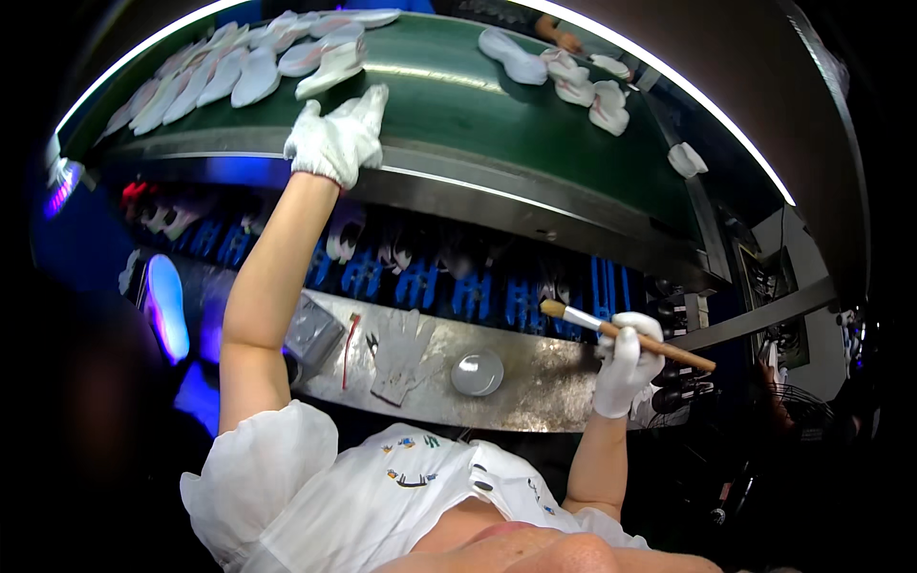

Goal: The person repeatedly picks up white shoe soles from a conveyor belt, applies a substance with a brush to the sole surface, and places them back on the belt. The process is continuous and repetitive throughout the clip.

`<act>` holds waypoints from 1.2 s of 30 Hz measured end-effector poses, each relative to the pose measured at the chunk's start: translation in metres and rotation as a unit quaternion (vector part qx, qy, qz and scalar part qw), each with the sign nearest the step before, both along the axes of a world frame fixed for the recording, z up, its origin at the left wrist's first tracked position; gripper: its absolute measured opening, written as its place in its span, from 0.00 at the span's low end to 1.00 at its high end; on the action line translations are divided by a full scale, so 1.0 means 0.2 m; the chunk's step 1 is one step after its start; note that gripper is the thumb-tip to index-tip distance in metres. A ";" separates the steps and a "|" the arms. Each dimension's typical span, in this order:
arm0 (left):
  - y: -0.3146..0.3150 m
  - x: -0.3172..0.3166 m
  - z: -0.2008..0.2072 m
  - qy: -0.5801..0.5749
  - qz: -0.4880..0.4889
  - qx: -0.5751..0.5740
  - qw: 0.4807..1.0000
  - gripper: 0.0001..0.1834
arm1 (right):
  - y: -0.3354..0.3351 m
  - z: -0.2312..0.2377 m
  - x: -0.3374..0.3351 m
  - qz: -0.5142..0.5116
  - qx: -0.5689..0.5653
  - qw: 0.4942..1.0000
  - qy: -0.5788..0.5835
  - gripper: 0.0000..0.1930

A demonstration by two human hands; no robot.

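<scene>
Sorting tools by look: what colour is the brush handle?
Brown wood; the brush in the right hand shows best in the head view.

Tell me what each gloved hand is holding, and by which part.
The right hand grips a wooden-handled brush around mid-handle, bristles pointing left. The left hand holds nothing; it rests at the green belt's edge.

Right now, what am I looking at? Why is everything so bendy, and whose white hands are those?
The picture comes from a camera worn on a person's head, looking down at their own arms. Its wide lens makes straight edges curve. Both hands wear white gloves. The left hand reaches up to the edge of a green conveyor belt, close to the white shoe soles lying in a row on it; it holds nothing. The right hand has a grip on a wooden-handled brush. Below the belt is a shiny metal shelf, where a spare pair of white gloves and a small round dish lie.
</scene>
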State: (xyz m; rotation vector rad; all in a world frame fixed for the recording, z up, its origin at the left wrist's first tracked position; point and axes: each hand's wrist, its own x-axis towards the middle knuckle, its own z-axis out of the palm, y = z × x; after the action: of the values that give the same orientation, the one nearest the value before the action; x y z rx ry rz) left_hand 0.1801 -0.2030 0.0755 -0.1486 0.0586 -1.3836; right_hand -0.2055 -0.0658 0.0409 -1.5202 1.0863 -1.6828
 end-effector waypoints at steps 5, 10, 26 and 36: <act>-0.28 -0.41 0.13 -0.491 -0.077 0.056 0.866 0.28 | 0.03 -0.09 -0.06 -0.042 0.047 0.997 -0.047 0.06; -0.72 -0.91 0.26 -0.871 0.125 0.056 0.471 0.27 | 0.13 -0.20 -0.11 -0.099 0.071 0.990 -0.068 0.06; -0.60 -0.64 0.30 -0.924 0.190 -0.005 0.331 0.25 | 0.24 -0.33 -0.24 -0.131 0.131 0.977 -0.103 0.07; -0.10 -0.66 0.26 -0.964 0.120 -0.104 0.214 0.28 | 0.23 -0.31 -0.19 -0.077 0.141 0.983 -0.092 0.07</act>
State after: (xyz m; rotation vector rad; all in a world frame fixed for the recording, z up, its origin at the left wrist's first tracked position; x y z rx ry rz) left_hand 0.0478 -0.2227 0.1269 1.3990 -2.1909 -0.3065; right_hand -0.2430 -0.0198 -0.0203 -1.1044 1.3046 -1.6508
